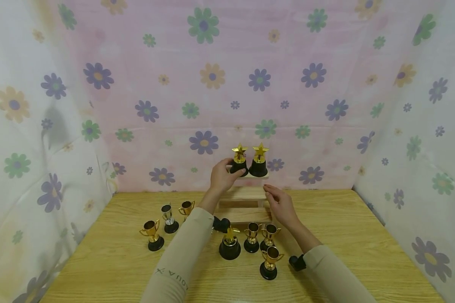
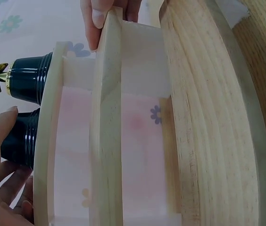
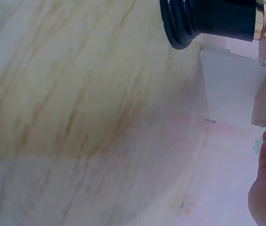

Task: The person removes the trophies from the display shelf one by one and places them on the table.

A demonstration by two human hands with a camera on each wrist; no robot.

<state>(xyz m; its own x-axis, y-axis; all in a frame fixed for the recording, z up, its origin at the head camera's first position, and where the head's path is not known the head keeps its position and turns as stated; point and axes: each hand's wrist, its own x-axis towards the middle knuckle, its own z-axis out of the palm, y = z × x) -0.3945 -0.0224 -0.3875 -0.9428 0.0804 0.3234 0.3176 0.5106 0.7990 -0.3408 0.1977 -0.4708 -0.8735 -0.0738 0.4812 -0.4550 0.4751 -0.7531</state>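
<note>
My left hand holds the black base of a gold star trophy at the left of the stand's top step. Beside it, a second star trophy stands upright on the same step. In the left wrist view, the thumb lies along the held trophy's base, with fingers curled beneath. My right hand is at the right end of the middle step of the wooden stand. Seen from the left wrist, its fingers lie on both sides of that step's end.
In front of the stand are another star trophy and several gold cups, one nearest. To the left stand a silver cup and gold cups. Flowered cloth encloses the wooden table at back and sides.
</note>
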